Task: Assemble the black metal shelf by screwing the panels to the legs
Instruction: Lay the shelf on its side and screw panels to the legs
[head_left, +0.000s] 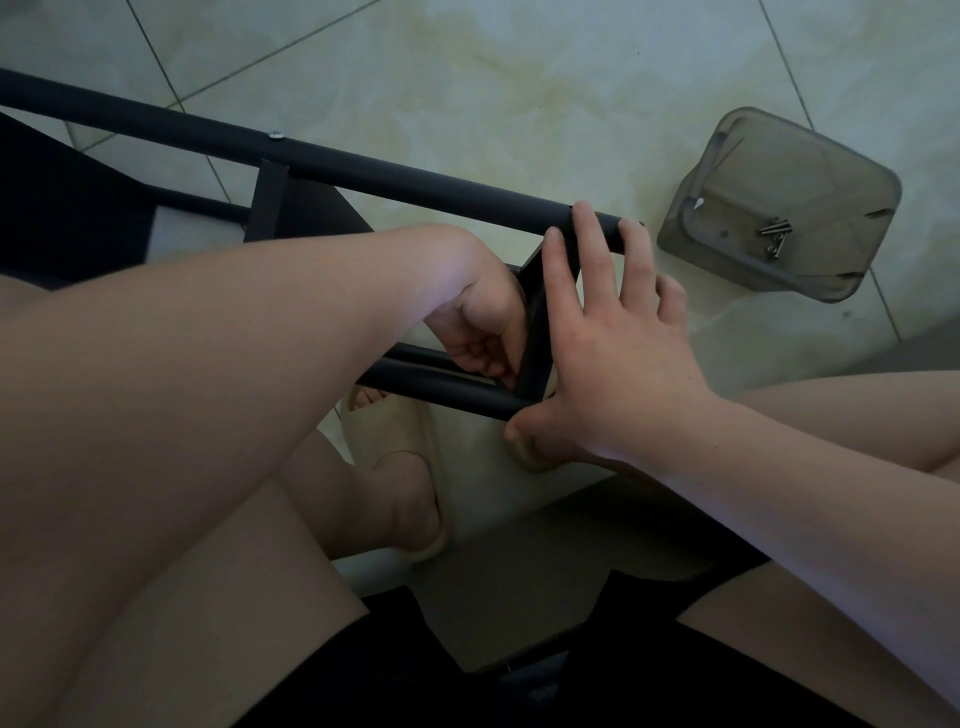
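The black metal shelf lies on its side on the tiled floor. Its upper leg (363, 171) runs from the far left to the centre right and carries a silver screw (275, 135). A black panel (535, 332) stands on edge between that leg and a lower leg (441, 387). My right hand (613, 343) spreads over the panel's end, fingertips resting on the upper leg, thumb against the lower leg. My left hand (483, 332) reaches in behind the panel with curled fingers at the joint; what it pinches is hidden.
A smoky translucent plastic container (779, 202) sits on the floor to the right, with several loose screws (775, 234) inside. Another black panel (291, 208) is fixed further left on the leg. My bare legs and a foot in a cream slipper (395, 447) are below the frame.
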